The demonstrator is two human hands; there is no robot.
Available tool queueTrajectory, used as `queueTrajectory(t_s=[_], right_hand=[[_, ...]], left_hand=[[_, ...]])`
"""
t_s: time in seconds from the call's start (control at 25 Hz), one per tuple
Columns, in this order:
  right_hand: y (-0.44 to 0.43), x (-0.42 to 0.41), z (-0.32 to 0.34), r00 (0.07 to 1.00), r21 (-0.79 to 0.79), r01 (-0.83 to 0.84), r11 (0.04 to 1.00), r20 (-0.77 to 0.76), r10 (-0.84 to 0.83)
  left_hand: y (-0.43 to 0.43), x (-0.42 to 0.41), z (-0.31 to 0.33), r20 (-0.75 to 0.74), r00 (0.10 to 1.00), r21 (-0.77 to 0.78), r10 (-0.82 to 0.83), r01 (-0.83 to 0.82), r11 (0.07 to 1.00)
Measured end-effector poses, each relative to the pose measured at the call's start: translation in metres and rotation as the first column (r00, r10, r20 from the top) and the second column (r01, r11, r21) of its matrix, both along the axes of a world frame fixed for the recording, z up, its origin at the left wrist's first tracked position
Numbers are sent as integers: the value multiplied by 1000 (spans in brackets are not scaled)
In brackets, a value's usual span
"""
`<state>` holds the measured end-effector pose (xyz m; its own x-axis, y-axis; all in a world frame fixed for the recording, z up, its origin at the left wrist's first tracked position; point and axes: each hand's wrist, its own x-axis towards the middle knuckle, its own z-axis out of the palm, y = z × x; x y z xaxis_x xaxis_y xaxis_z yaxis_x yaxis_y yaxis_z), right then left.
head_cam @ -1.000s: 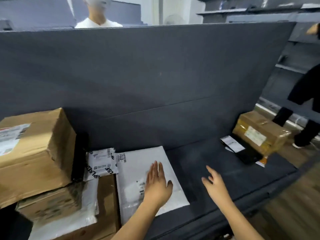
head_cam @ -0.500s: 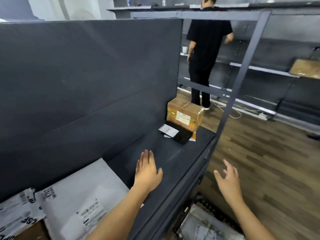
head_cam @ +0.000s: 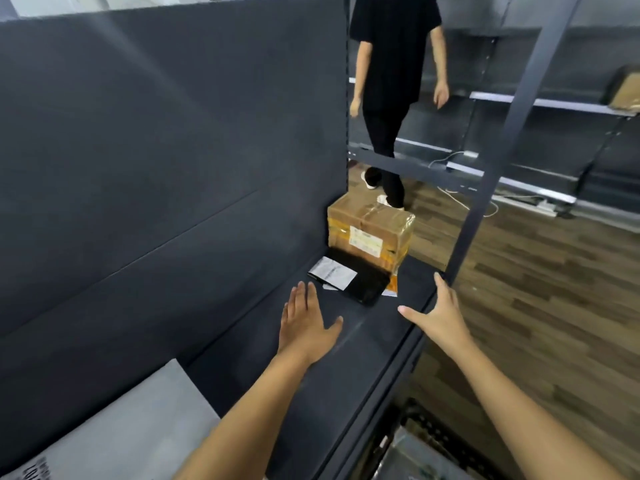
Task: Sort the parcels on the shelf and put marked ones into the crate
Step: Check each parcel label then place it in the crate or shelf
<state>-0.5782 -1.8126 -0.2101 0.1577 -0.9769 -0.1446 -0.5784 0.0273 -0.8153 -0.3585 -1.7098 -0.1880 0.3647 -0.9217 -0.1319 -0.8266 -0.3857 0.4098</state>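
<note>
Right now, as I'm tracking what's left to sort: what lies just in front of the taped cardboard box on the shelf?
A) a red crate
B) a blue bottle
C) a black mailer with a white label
C: a black mailer with a white label lies against the cardboard box on its near side.

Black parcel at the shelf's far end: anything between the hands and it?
Nothing visible. Only bare shelf lies between the left hand and the black parcel; the right hand is open at the shelf's front edge. The cardboard box sits behind the parcel.
</note>
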Motion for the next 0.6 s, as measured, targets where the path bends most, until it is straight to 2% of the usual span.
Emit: queueTrajectory(t_s=[0.32,0.48,0.6], right_hand=[[-158,21,-7,958,-40,-72,997,-279,58],[-218,39,-21,939,-52,-129,990,-328,105],[-255,62,-32,908,-34,-199,979,-382,171]], left_hand=[[-130,6,-32,77,996,-28,-41,43,999],[-181,5,-49,147,986,-4,-84,86,996],[-208,10,-63,117,991,-22,-59,62,998]])
